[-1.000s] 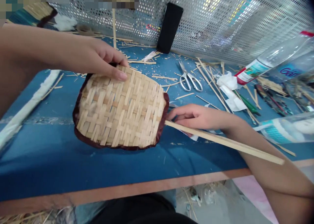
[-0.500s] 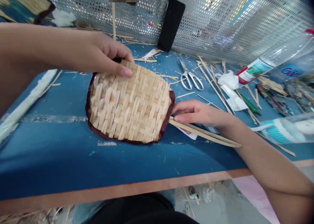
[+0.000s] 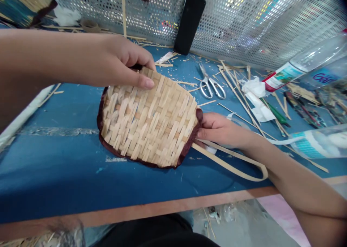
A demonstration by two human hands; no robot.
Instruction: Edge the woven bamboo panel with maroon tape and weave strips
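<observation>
A woven bamboo panel (image 3: 149, 120) with a dark maroon cloth edging lies tilted above the blue table. My left hand (image 3: 130, 64) pinches its upper edge, thumb on the woven face and fingers behind. At the panel's right edge is my right hand (image 3: 217, 129), closed, with its fingertips partly behind the maroon edging. A thin bamboo strip (image 3: 233, 169), bent into a long loop, sticks out from the panel's lower right side and passes below my right hand. A bit of white paper shows beneath that hand.
Silver scissors (image 3: 208, 84), a black phone (image 3: 189, 25) leaning on the perforated metal screen (image 3: 265, 30), loose bamboo strips (image 3: 235, 91) and crumpled tissue (image 3: 255, 88) lie beyond. Plastic bottles (image 3: 292, 73) stand at right. The wooden table edge (image 3: 141, 211) runs along the front.
The panel and both hands have shifted slightly right and down, and the panel has turned a little. The bamboo strip's loop has opened wider. My right fingers have moved farther behind the edging.
</observation>
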